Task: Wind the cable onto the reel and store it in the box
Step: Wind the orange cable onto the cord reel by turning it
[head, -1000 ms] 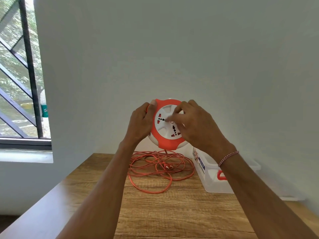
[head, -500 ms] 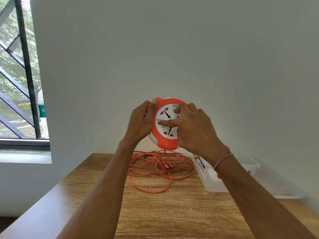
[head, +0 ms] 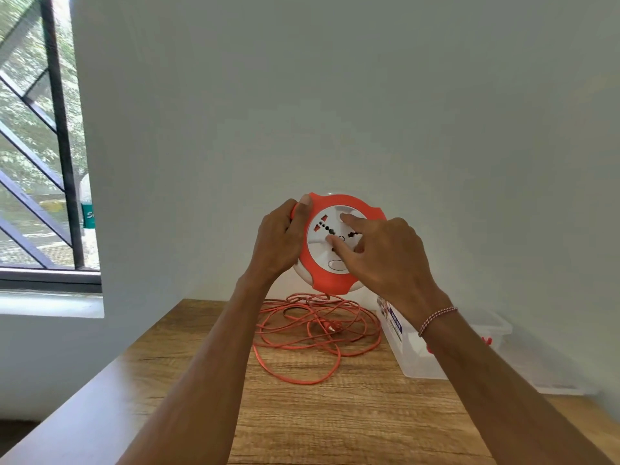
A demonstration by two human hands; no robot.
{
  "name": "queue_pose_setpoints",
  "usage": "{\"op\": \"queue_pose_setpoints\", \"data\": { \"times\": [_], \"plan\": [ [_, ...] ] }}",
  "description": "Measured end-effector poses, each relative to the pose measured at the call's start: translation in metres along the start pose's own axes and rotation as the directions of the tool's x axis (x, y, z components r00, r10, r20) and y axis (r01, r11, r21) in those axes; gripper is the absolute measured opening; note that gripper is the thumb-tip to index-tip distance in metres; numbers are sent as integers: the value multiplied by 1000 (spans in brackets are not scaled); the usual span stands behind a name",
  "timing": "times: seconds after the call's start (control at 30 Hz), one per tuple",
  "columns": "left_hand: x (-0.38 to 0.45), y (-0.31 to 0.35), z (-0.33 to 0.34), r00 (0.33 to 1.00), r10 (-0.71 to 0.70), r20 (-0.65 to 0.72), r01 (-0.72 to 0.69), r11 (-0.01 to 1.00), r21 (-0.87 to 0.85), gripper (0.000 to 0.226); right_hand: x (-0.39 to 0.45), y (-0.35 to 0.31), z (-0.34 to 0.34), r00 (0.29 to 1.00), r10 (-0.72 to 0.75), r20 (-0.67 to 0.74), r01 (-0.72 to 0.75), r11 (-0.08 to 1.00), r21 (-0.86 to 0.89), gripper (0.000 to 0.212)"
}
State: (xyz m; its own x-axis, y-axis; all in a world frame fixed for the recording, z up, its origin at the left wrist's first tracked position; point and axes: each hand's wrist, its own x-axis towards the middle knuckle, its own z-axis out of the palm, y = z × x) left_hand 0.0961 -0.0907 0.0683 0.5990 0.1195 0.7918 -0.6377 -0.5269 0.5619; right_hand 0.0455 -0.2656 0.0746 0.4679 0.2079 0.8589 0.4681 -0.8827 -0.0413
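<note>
The round cable reel, orange-rimmed with a white socket face, is held upright in the air above the table. My left hand grips its left rim, thumb on the front edge. My right hand lies on the white face, with the index fingertip near the top and the thumb tip near the centre. The orange cable hangs from the reel's bottom and lies in loose loops on the table, its plug in the middle of the heap. A clear plastic box stands open to the right, partly behind my right forearm.
The wooden table stands against a pale wall. The box's clear lid lies flat to the right of the box. A barred window is at the left, with a bottle on its sill.
My right hand's fingers have shifted round the white face, and the socket pattern has rotated. The left hand's grip and the reel's position are much the same.
</note>
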Motion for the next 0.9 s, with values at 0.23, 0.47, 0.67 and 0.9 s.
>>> {"op": "queue_pose_setpoints", "data": {
  "times": [0.23, 0.47, 0.67, 0.9],
  "plan": [
    [0, 0, -3, 1000, 2, -25, -2, 1000, -23, 49, 6, 6, -10, 947, -248, 206, 259, 965, -29, 44],
    [0, 4, -3, 999, 13, -40, -14, 1000, -18, 48, 3, -3, -8, 953, -211, 219, 259, 940, -223, 67],
    [0, 5, -3, 999, 24, -36, -24, 1000, -20, 53, -4, 3, 1, 987, -156, 31, 159, 965, -206, 58],
    [-1, 5, 0, 999, 29, -28, -30, 1000, -11, 54, 0, -1, 2, 999, -29, -36, 25, 994, -109, 70]
  ]
}}
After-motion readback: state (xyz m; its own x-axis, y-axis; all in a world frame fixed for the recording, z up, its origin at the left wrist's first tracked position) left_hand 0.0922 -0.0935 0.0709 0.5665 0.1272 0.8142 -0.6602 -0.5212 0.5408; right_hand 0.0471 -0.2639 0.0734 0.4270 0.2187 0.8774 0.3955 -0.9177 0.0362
